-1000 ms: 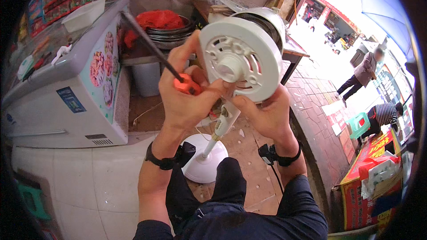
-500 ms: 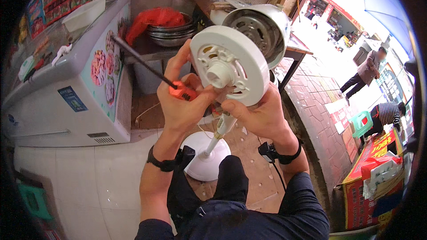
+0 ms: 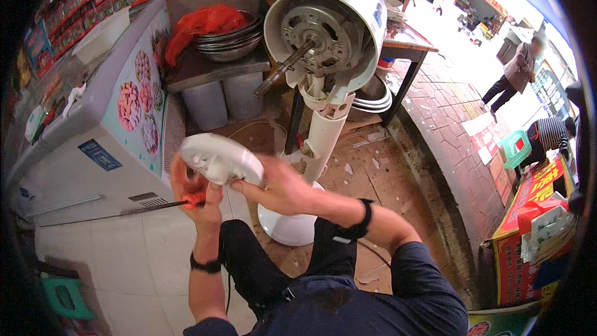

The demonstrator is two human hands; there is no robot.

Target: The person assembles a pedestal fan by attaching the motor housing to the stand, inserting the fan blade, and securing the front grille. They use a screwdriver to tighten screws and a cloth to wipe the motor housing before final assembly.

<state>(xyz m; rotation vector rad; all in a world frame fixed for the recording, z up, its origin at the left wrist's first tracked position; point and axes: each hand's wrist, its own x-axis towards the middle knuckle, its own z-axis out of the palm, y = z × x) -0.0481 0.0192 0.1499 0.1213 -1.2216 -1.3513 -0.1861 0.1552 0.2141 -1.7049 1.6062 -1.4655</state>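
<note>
Two hands meet at the left centre of the frame around a white round cover, which is seen almost edge-on and tilted. The left hand is closed on a screwdriver with an orange-red handle; its long dark shaft points to the left, across the white floor tiles. The same hand touches the lower left edge of the cover. The right hand holds the cover from the right side, with the fingers spread against its underside and the thumb near its rim.

Above the hands, at the upper centre, stands a white pedestal fan with its front removed, so the metal motor and its shaft are open to view. The round fan base stands on the floor just right of the hands. At the left is a white chest freezer. Behind it, a dark shelf carries metal bowls and a red plastic bag. At the upper right, far from the hands, another person walks on the pavement.
</note>
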